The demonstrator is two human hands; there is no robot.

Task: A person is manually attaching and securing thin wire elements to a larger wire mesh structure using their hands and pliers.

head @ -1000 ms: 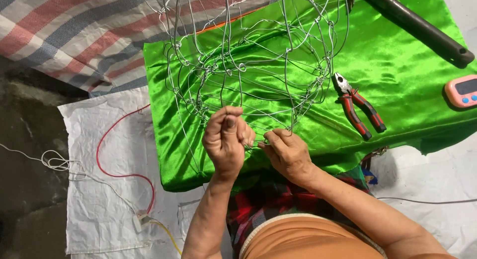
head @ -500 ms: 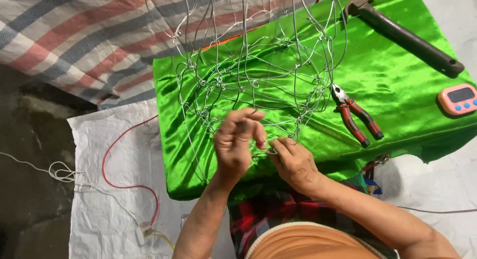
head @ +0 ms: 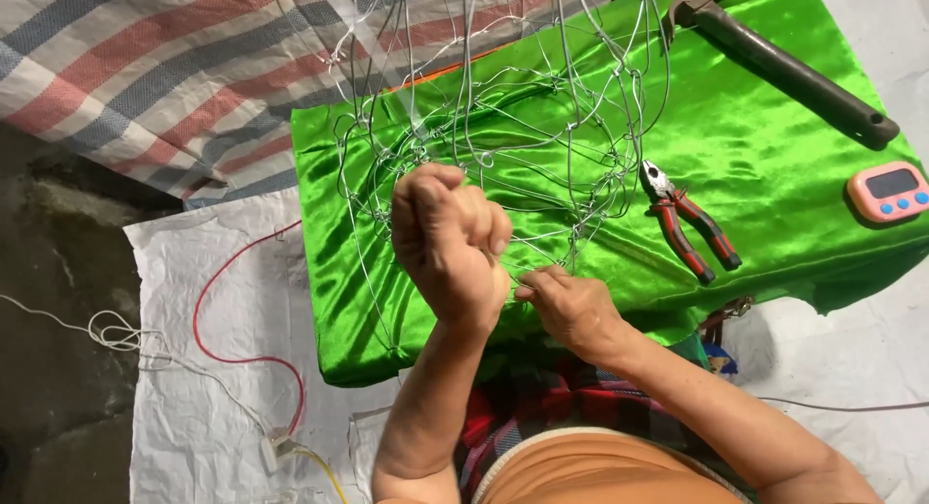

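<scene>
Both hands, left (head: 450,243) and right (head: 571,306), pinching wire (head: 518,289) of frame (head: 503,136) at cloth's (head: 774,156) near edge; best twisting tight, close.

One wire frame (head: 503,127), one pair of pliers (head: 689,222), one hammer (head: 784,64), one pink timer (head: 890,191), one green cloth (head: 774,165)

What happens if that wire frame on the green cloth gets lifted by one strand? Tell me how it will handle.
The wire frame looks thin and open, so it is probably light for its size. Its strands bend in loose curves, so it would likely flex and sag rather than stay rigid. The left hand and right hand both grip strands, and the many loops could snag fingers or the pliers.
</scene>
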